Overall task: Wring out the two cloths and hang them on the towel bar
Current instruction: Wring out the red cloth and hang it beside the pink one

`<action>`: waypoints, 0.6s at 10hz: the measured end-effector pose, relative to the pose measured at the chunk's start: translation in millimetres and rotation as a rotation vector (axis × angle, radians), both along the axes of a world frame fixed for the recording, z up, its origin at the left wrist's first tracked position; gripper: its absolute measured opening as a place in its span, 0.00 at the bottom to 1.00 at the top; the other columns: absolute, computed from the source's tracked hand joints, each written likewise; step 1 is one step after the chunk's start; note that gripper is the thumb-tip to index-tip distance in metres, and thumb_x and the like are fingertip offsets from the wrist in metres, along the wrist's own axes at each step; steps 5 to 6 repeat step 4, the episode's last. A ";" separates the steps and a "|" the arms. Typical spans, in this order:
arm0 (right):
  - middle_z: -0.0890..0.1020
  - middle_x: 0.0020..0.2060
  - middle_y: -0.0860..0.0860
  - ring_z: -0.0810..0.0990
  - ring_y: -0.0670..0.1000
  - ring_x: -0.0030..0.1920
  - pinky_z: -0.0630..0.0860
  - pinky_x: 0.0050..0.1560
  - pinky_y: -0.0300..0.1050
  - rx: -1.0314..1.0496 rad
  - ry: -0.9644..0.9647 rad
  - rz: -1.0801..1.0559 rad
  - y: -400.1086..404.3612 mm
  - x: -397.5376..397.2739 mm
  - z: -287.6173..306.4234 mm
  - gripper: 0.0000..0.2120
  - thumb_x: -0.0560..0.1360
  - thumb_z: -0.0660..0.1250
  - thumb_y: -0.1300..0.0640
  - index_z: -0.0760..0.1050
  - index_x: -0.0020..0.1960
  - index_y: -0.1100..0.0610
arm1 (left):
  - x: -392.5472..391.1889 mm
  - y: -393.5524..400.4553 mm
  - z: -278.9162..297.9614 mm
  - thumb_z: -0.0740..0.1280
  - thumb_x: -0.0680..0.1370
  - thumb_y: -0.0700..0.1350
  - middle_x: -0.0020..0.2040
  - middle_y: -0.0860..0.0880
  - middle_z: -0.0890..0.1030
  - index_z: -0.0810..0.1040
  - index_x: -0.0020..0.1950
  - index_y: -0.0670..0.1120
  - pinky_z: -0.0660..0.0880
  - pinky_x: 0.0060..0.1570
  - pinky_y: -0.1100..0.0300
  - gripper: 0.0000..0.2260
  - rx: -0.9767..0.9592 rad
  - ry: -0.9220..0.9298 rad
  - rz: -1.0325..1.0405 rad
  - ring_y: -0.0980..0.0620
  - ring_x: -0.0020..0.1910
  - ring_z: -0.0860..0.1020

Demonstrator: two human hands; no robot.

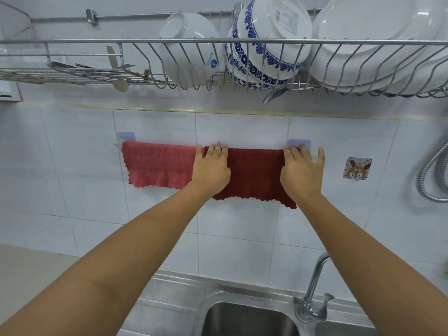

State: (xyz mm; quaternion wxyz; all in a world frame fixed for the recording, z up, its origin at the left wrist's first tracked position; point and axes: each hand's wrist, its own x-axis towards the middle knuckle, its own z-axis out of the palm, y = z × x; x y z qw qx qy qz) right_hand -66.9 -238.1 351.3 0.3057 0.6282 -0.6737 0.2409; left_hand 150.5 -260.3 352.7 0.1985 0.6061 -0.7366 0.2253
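A pale red cloth [157, 163] hangs over the left half of the white towel bar [117, 143] on the tiled wall. A darker red cloth [254, 175] hangs over the right half, its lower edge wavy. My left hand [212, 167] lies flat on the dark cloth's left edge, fingers curled over the bar. My right hand [301, 170] presses on its right edge, fingers on the bar, thumb spread out to the right. Most of the bar is hidden under the cloths.
A wire dish rack [218, 42] with white bowls, a blue-patterned bowl [264, 44] and plates hangs just above. Below are a steel sink [247, 316] and tap [315, 287]. A sticker hook [357, 168] and shower hose [434, 170] are to the right.
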 end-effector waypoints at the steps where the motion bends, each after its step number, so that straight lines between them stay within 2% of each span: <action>1: 0.66 0.74 0.53 0.56 0.54 0.77 0.43 0.74 0.64 -0.004 -0.019 -0.009 3.3 3.8 -4.1 0.27 0.77 0.54 0.59 0.60 0.76 0.58 | -1.2 2.8 -4.8 0.54 0.79 0.48 0.80 0.44 0.49 0.47 0.79 0.44 0.40 0.74 0.40 0.30 -0.020 0.006 -0.005 0.47 0.79 0.47; 2: 0.62 0.76 0.53 0.52 0.54 0.78 0.43 0.75 0.65 0.042 0.029 -0.032 4.6 3.1 -7.7 0.28 0.77 0.53 0.59 0.56 0.77 0.58 | -0.9 5.6 -12.0 0.55 0.79 0.48 0.80 0.44 0.50 0.48 0.79 0.44 0.40 0.74 0.39 0.30 -0.007 -0.003 0.026 0.46 0.79 0.47; 6: 0.65 0.75 0.54 0.55 0.56 0.77 0.43 0.74 0.63 0.017 -0.040 0.001 7.2 15.8 -2.8 0.27 0.76 0.54 0.58 0.60 0.76 0.59 | 10.7 11.4 -8.4 0.55 0.79 0.48 0.80 0.45 0.47 0.45 0.79 0.44 0.41 0.74 0.40 0.31 0.036 0.040 -0.039 0.47 0.79 0.45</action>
